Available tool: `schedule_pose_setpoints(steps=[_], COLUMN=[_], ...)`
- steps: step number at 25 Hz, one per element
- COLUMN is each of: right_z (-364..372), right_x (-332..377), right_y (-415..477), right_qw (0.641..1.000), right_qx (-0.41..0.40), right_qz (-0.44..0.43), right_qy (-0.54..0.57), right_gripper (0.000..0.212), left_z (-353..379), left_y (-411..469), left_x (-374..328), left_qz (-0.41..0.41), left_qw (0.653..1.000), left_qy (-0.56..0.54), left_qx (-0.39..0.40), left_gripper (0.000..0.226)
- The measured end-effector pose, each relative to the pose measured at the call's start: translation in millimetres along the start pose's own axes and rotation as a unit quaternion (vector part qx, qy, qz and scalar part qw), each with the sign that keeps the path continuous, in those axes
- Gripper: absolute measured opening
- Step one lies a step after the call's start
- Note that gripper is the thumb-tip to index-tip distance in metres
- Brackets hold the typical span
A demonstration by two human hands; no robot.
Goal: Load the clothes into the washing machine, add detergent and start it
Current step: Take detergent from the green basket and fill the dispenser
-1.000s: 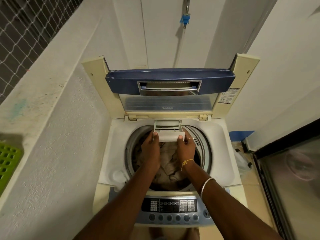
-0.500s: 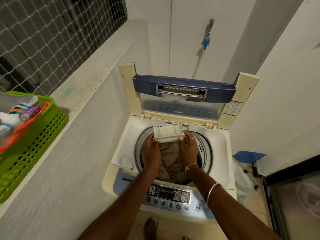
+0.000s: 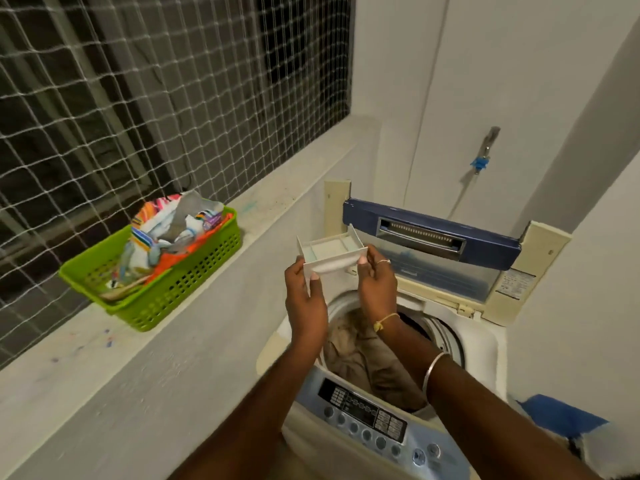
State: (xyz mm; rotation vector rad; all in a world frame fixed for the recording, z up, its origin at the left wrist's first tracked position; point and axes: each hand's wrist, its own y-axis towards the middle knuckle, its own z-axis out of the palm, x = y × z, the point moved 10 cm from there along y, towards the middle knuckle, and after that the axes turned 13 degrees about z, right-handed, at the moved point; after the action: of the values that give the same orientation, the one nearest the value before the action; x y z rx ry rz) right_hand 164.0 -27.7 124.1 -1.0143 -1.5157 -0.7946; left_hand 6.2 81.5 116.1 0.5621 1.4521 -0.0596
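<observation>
Left hand (image 3: 306, 299) and right hand (image 3: 377, 289) raised, pinching detergent drawer (image 3: 329, 252) above washing machine (image 3: 478, 344)

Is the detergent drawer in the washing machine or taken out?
Out. The left hand and right hand hold the detergent drawer in the air above the drum.

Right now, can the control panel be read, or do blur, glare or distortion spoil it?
Head view: dim warm light, no strong glare; control panel soft, its labels unreadable; ledge slightly bowed by the wide angle; detergent tray, held in left hand and right hand, fairly sharp.
</observation>
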Motion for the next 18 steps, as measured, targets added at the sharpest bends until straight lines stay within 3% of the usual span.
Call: schedule_pose_setpoints(steps=[8,18], right_z=[101,198], right_x=[78,91], right_y=[41,107], right_qw=[0.997,0.99], right_qx=[0.07,0.127], right_qz=[0.004,0.036], right_qy=[0.027,-0.049], right_gripper=[0.035,0.039], left_z=[-42,-51], left_y=[75,143], left_x=[-45,-11], left_qz=[0.05,-0.024], left_qw=[0.996,0.986], left_qy=[0.075,0.158], left_qx=[-0.003,0.04], left_gripper=[0.054,0.074])
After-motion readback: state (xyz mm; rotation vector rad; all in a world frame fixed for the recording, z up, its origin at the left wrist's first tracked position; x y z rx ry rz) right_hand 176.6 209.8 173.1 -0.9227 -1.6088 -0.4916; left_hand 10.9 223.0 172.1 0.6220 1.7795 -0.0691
